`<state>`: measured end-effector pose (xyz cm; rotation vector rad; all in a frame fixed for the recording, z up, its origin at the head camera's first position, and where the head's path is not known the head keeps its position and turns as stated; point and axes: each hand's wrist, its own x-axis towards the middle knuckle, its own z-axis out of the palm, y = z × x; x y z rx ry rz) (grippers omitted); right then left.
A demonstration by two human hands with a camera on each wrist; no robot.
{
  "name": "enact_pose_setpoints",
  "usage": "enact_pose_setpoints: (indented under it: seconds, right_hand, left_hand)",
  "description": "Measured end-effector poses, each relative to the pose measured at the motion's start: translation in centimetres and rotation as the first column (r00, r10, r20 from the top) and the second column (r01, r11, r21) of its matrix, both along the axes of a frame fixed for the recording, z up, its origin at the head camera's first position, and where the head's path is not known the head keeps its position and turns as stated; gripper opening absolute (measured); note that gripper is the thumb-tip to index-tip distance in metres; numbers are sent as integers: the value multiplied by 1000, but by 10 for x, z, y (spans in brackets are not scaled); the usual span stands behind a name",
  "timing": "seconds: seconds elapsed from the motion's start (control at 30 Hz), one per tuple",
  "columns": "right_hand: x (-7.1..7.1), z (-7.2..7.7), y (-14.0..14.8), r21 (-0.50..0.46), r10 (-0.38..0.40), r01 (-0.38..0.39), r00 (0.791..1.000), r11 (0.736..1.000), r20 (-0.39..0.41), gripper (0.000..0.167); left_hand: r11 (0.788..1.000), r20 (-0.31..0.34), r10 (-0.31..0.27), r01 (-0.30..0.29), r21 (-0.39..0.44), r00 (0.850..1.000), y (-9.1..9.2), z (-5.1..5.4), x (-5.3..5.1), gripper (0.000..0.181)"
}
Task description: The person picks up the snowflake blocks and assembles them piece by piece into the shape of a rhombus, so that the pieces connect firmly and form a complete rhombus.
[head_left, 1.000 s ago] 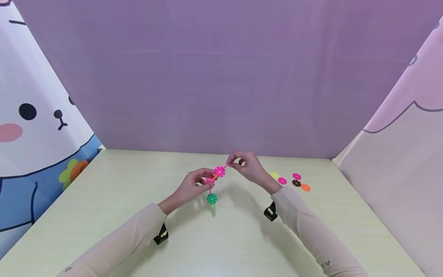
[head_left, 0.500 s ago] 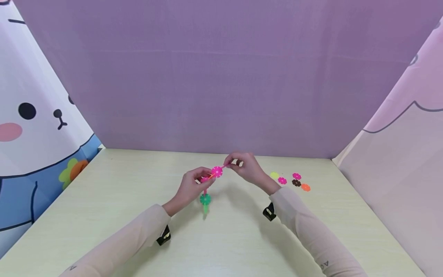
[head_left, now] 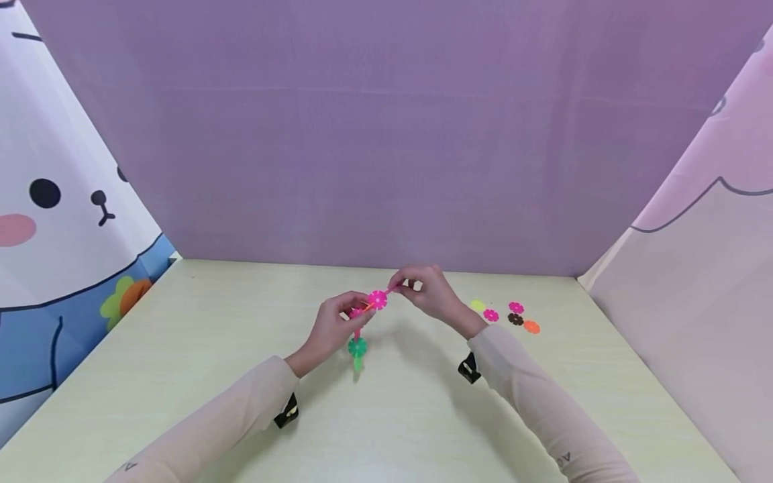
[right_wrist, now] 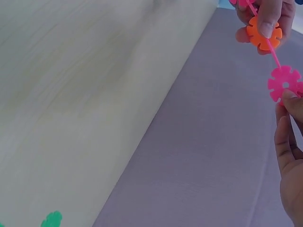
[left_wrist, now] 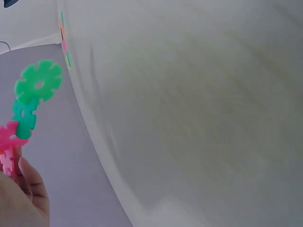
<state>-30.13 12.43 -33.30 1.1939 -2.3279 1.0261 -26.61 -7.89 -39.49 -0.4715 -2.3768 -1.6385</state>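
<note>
A chain of notched flower-shaped plastic discs is held above the table between both hands. My left hand (head_left: pixel 329 329) pinches an orange disc (right_wrist: pixel 263 35) in the chain's middle. From its side hang a pink disc (left_wrist: pixel 10 136), a teal-green disc (head_left: pixel 357 347) and a lighter green disc (left_wrist: pixel 40 80) at the lower end. Between the hands, a pink disc (head_left: pixel 378 299) faces the head camera. At the other end my right hand (head_left: pixel 431 295) pinches a pink disc (right_wrist: pixel 284 80) between thumb and fingertips. Fingers partly cover the joints.
Loose discs lie on the pale table (head_left: pixel 386 416) right of the right hand: yellow (head_left: pixel 478 305), brown (head_left: pixel 515 319), orange (head_left: pixel 532 327) and two pink ones (head_left: pixel 491 314). A purple backdrop (head_left: pixel 374 168) rises behind the table, with printed cloth (head_left: pixel 66 255) at the left.
The chain's hanging green end has swung a little to the left, and both hands have shifted slightly. Over the last half second they have hardly moved. Both hands keep hold of the chain.
</note>
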Motion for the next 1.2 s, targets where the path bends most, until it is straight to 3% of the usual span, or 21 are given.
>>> enact_pose_setpoints:
  seconds: [0.23,0.43,0.5,0.6,0.83,1.2]
  right_hand:
    - [0,-1,0,-11,10,-10,1000,1000,15,13]
    - [0,-3,0,-4,37,-37,999,999,-10,11]
    - [0,-3,-1,6,34,-34,999,999,-24,11]
    - [1,-3,-1,13,26,-26,999,1000,-36,12]
    - [0,-3,-2,36,18,-17,1000,999,-9,12]
    - [-1,-2,9,73,-56,53,998,996,35,20]
  left_hand:
    - [1000,12,0,0,1,1000,2,1,2,25]
    - [999,31,-19,20,-33,999,5,24,20,23]
    - [999,35,-23,25,-39,999,6,27,23,23]
    - [999,38,-28,29,-34,999,6,24,20,24]
    - [999,54,-35,36,-22,998,2,0,2,24]
    - [999,84,-12,15,-29,996,1,-6,-1,25]
